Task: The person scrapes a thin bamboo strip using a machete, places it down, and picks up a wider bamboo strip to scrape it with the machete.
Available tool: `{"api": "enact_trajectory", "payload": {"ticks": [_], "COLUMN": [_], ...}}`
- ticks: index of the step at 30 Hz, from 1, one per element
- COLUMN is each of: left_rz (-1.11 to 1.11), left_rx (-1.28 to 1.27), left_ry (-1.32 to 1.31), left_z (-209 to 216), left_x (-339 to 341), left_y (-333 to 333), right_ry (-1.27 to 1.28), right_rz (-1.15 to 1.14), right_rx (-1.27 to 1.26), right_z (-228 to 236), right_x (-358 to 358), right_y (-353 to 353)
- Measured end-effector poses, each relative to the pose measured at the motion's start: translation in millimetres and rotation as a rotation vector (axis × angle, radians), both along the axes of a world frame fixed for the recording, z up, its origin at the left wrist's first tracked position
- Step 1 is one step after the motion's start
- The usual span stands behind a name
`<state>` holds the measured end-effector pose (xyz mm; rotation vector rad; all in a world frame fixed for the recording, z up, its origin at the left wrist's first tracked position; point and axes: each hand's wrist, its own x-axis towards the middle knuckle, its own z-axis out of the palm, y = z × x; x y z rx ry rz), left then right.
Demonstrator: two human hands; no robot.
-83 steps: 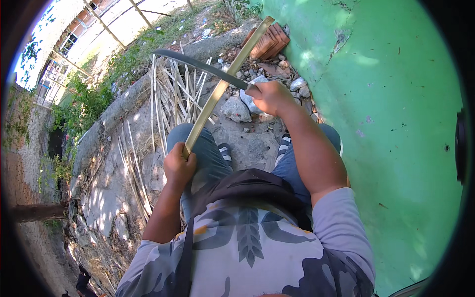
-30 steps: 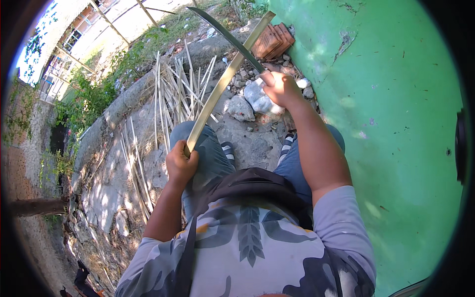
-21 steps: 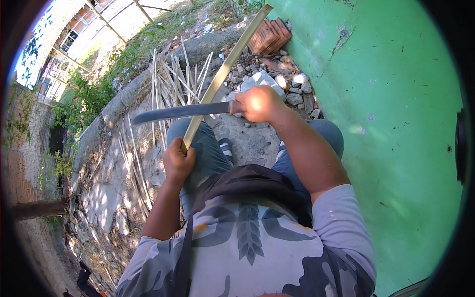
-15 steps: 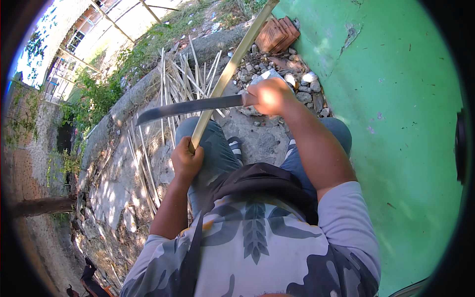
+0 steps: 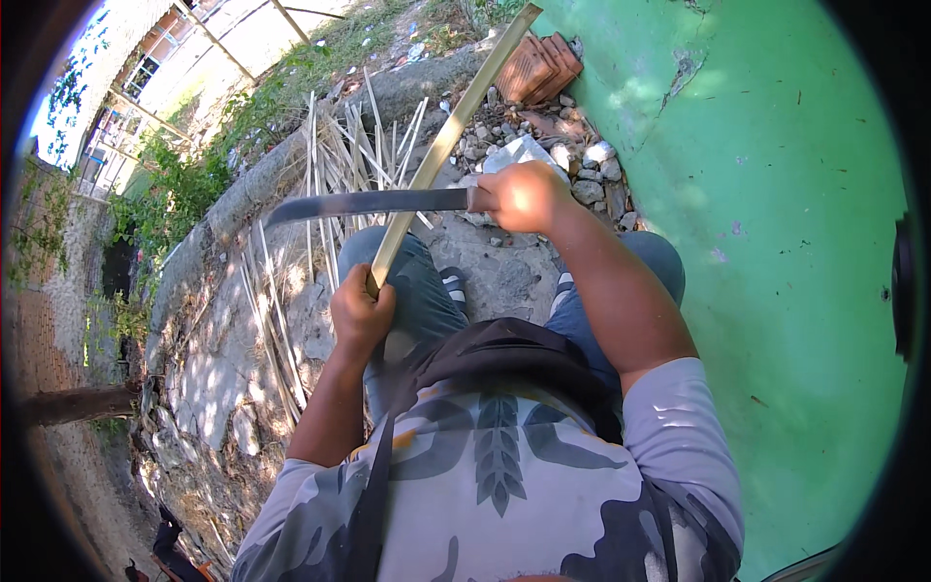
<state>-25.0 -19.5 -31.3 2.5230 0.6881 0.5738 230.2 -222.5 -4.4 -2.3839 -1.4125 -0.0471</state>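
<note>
My left hand [image 5: 364,308] is closed around the lower end of a long, pale bamboo strip [image 5: 456,124], which slants up and away to the right. In my right hand [image 5: 527,197] is the handle of a machete [image 5: 339,205]. Its dark blade points left and lies across the strip a little above my left hand. From this view I cannot tell how deep the edge meets the strip. Both hands are over my knees, the left one beside my left knee.
Many thin pale strips [image 5: 335,145] lie heaped on the rough ground beyond my left knee, with more strips [image 5: 274,330] at the left. Stones [image 5: 588,189] and stacked clay tiles [image 5: 539,70] border a green wall or floor surface [image 5: 776,291] on the right. A person [image 5: 173,548] shows at lower left.
The machete blade has turned slightly, its tip now higher in the picture and the blade more level. Both hands keep their grips, and the whole view has shifted a little.
</note>
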Motion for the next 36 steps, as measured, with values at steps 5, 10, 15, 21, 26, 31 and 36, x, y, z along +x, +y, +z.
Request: {"api": "enact_trajectory", "payload": {"ticks": [5,10,15,21,26,31,36], "left_rz": [-0.012,0.001,-0.008,-0.034,0.011,0.059,0.04], "left_rx": [0.042,0.031,0.041,0.085,0.074,-0.058,-0.037], "left_ry": [-0.05,0.032,0.024,-0.043,0.008,0.044,0.058], "left_z": [0.0,0.9,2.4,-5.9,-12.9,4.8,2.8], "left_x": [-5.9,0.6,-3.5,-4.3,-6.0,-2.9,-1.3], "left_y": [-2.0,-5.1,-3.0,0.1,3.0,-7.9,-5.0], "right_ry": [-0.054,0.192,0.199,0.012,-0.061,0.046,0.214], "right_rz": [0.038,-0.356,-0.36,0.072,0.142,-0.161,-0.323], "right_rx": [-0.054,0.121,0.201,-0.098,-0.178,0.132,0.107], "right_z": [7.3,-17.6,-10.6,6.7,11.8,-0.3,8.7], "right_x": [1.2,42.6,17.5,-11.8,-12.4,19.0,16.8], "right_y": [3.2,-19.5,-11.8,2.5,4.7,-10.4,-18.3]}}
